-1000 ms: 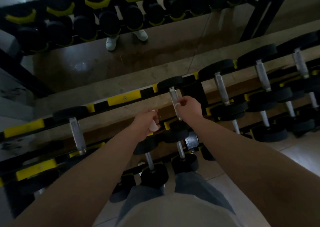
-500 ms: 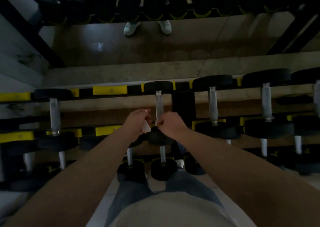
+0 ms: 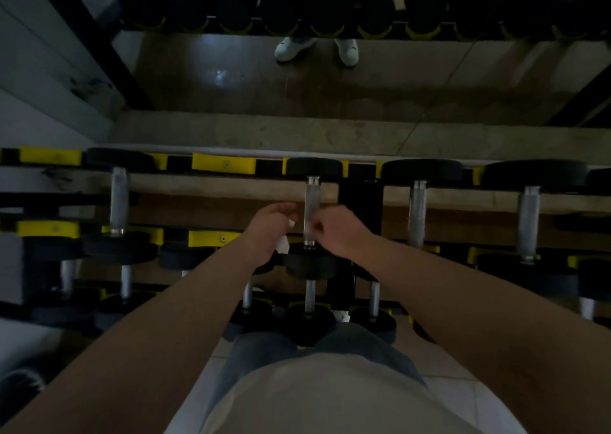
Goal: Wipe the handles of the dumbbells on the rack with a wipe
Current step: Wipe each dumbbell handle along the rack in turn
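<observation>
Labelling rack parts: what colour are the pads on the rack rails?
Yellow pads on black rails, clearest in the head view.

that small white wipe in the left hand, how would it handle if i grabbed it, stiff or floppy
Probably floppy: the small white wipe looks crumpled and droops below the left hand. Likely very light, since a loose pinch seems to hold it. It would probably wrap easily around the knurled metal dumbbell handle beside it.
</observation>
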